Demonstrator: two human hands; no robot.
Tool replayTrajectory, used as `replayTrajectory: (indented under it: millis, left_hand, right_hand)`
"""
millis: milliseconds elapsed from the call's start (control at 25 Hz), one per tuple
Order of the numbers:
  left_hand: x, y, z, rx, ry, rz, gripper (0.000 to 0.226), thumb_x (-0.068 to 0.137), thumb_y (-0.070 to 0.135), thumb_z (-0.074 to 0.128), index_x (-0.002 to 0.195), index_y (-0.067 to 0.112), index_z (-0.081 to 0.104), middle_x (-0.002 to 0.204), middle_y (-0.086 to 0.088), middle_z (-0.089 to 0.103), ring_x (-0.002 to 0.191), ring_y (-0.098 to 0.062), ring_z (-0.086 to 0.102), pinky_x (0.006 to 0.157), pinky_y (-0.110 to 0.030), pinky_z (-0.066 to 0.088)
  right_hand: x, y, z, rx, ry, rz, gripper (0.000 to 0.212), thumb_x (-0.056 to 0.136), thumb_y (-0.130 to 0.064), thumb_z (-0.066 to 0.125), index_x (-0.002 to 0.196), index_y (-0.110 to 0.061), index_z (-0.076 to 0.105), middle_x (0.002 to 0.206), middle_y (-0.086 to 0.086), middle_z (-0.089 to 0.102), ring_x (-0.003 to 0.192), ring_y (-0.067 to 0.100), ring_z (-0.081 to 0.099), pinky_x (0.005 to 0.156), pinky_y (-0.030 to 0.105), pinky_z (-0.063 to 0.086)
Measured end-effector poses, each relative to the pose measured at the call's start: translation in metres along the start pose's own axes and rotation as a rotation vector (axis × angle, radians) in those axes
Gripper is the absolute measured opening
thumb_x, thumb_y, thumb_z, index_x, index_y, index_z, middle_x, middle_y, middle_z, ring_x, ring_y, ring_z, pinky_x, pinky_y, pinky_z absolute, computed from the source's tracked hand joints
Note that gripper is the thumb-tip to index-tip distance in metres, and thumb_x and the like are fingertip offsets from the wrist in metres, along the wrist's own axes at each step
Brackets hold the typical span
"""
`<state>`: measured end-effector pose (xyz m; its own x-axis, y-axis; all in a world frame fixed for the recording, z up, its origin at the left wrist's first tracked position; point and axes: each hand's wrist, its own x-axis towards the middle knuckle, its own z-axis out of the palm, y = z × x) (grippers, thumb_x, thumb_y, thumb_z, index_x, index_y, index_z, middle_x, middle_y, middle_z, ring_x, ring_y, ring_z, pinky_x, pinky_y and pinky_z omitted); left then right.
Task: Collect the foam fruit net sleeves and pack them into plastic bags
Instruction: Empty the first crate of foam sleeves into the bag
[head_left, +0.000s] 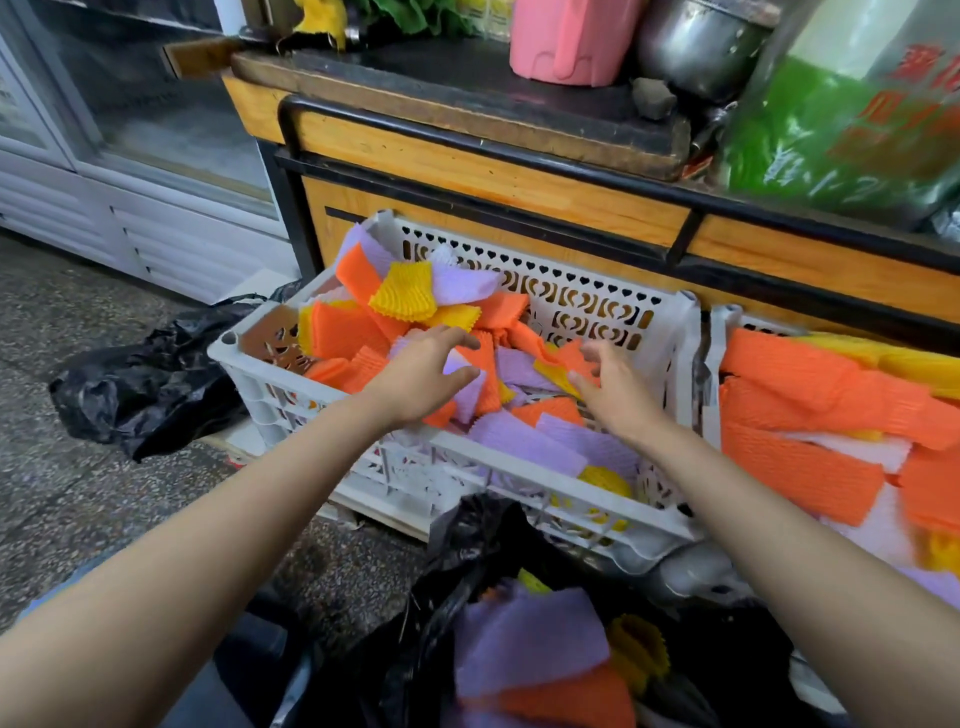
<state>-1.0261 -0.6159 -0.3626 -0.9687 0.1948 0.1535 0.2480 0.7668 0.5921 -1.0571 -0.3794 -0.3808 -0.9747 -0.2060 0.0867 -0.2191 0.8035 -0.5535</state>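
The white crate (571, 306) stands against the wooden table (467, 171), heaped with loose foam sleeves (524, 441). The open black bag (452, 571) lies just at the crate's 6 o'clock, probably so each handful has a short way to go. The left hand (421, 379) hovers over a purple sleeve (467, 387), fingers spread wide. The right hand (618, 395) curls its fingers at orange and yellow sleeves at its 11 o'clock; whether it grips one I cannot tell.
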Motion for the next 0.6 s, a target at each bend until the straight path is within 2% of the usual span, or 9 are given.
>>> replayTrajectory:
  millis: [200, 320, 400, 480, 600]
  left_hand:
    - [0.038, -0.035, 0.017, 0.125, -0.240, -0.030, 0.051, 0.091, 0.017, 0.060, 0.139, 0.012, 0.043, 0.144, -0.007, 0.042, 0.133, -0.023, 0.036, 0.106, -0.028, 0.027]
    - [0.049, -0.049, 0.023, 0.331, -0.357, -0.059, 0.056, 0.089, 0.020, 0.062, 0.141, 0.015, 0.040, 0.144, -0.008, 0.041, 0.133, -0.027, 0.034, 0.105, -0.036, 0.031]
    - [0.052, -0.052, 0.024, 0.417, -0.347, -0.065, 0.051, 0.088, 0.020, 0.062, 0.136, 0.016, 0.045, 0.135, -0.010, 0.044, 0.130, -0.029, 0.033, 0.100, -0.037, 0.032]
    - [0.052, -0.053, 0.025, 0.442, -0.298, -0.056, 0.042, 0.087, 0.021, 0.063, 0.127, 0.015, 0.051, 0.125, -0.012, 0.044, 0.125, -0.030, 0.033, 0.097, -0.037, 0.032]
    - [0.050, -0.054, 0.025, 0.423, -0.217, -0.080, 0.035, 0.086, 0.024, 0.064, 0.118, 0.013, 0.054, 0.120, -0.014, 0.042, 0.120, -0.030, 0.034, 0.094, -0.038, 0.033]
  right_hand:
    - [0.037, 0.007, 0.028, -0.113, -0.140, 0.057, 0.055, 0.094, -0.025, 0.055, 0.139, -0.005, 0.032, 0.144, 0.013, 0.037, 0.131, 0.027, 0.038, 0.107, 0.036, 0.032]
    - [0.057, 0.003, 0.039, -0.166, -0.159, 0.071, 0.051, 0.093, -0.025, 0.056, 0.135, -0.004, 0.035, 0.134, 0.014, 0.044, 0.120, 0.026, 0.044, 0.094, 0.033, 0.037]
    - [0.068, 0.001, 0.044, -0.213, -0.138, 0.055, 0.049, 0.093, -0.026, 0.055, 0.133, -0.004, 0.037, 0.129, 0.014, 0.047, 0.116, 0.026, 0.046, 0.091, 0.034, 0.039]
    - [0.077, 0.002, 0.047, -0.266, -0.120, 0.030, 0.038, 0.094, -0.024, 0.054, 0.126, -0.006, 0.044, 0.122, 0.012, 0.051, 0.109, 0.025, 0.051, 0.086, 0.034, 0.042]
    - [0.083, 0.004, 0.041, -0.270, -0.078, 0.024, 0.011, 0.095, -0.021, 0.050, 0.098, -0.010, 0.053, 0.097, 0.006, 0.055, 0.088, 0.023, 0.055, 0.066, 0.031, 0.038]
